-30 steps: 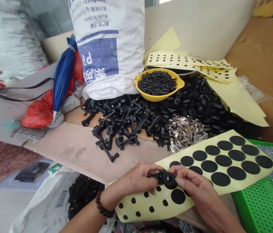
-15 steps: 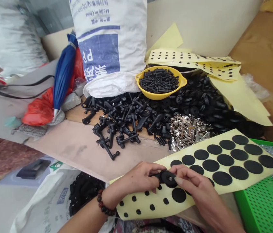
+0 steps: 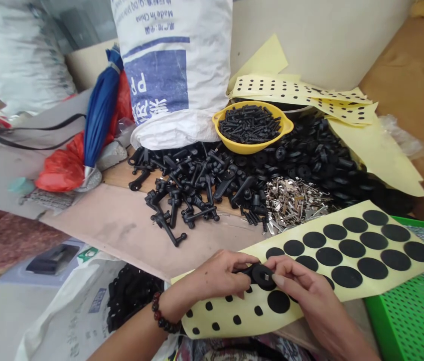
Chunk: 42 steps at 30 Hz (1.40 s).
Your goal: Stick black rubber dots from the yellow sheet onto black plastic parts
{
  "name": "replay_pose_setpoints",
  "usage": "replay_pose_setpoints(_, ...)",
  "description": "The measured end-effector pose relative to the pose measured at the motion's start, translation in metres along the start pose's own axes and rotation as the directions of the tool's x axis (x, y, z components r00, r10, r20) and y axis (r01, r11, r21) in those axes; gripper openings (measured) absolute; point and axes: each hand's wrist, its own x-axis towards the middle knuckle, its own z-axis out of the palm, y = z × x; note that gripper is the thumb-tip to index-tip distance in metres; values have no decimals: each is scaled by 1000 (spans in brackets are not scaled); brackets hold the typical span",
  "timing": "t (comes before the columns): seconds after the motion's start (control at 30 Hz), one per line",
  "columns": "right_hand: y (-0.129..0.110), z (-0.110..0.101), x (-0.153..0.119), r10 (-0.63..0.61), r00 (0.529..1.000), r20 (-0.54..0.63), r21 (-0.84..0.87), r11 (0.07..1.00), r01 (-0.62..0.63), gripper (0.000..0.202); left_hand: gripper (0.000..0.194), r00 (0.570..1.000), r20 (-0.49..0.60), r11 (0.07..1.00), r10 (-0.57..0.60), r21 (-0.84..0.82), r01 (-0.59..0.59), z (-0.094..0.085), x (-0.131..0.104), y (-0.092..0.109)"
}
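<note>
I see both hands low in centre of the head view, meeting over a small round black plastic part [image 3: 261,275] w/ a pale square spot in its middle. Left hand [image 3: 217,275], beaded bracelet on the wrist, pinches the part's left side, fingers closed on it. Right hand [image 3: 302,291] grips it from the right, thumb and forefinger tight on the rim. Part sits just above the near edge of a pale yellow backing sheet w/ large black round pads [image 3: 347,250]; a second yellow sheet w/ small black dots [image 3: 234,316] lies under the hands.

Behind, on the brown board: a heap of black plastic lever handles [image 3: 185,185], a pile of small silver metal clips [image 3: 294,200] beside it, a yellow plastic bowl of black screws [image 3: 252,126]. White woven sack w/ blue print [image 3: 170,75] stands further back, folded blue umbrella [image 3: 101,110] to its left. Green perforated plastic tray [image 3: 411,321] at lower right.
</note>
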Motion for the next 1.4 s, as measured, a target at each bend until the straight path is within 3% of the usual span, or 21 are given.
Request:
replay_pose_setpoints(0.3, 0, 0, 1, -19, 1000, -6, -27, 999, 18, 26, 36, 1000, -8, 1000, 13, 9, -13, 2, -1, 1)
replay_pose_setpoints(0.77, -10, 7, 0, -7, 998, -63, -40, 999, 5, 29, 39, 999, -48, 999, -8, 44, 10, 4, -1, 4)
replay_pose_setpoints(0.93, -6, 4, 0, -31, 998, -50, -40, 999, 29, 28, 39, 992, -119, 997, -44, 61, 52, 6, 1, -2)
replay_pose_setpoints(1.1, -4, 3, -1, -40, 998, -38, -41, 998, 39, 28, 32, 984, -179, 997, 9, 73, 4, 9, 4, -9)
replay_pose_setpoints(1.23, -7, 6, -1, -43, 997, -57, -43, 998, 40, 28, 32, 972, -234, 991, -5, 127, 36, 11, 4, -7)
replay_pose_setpoints(1.4, -9, 10, -3, -43, 998, -50, -40, 998, 41, 27, 34, 980, -177, 992, -91, 68, 105, 10, 4, -2)
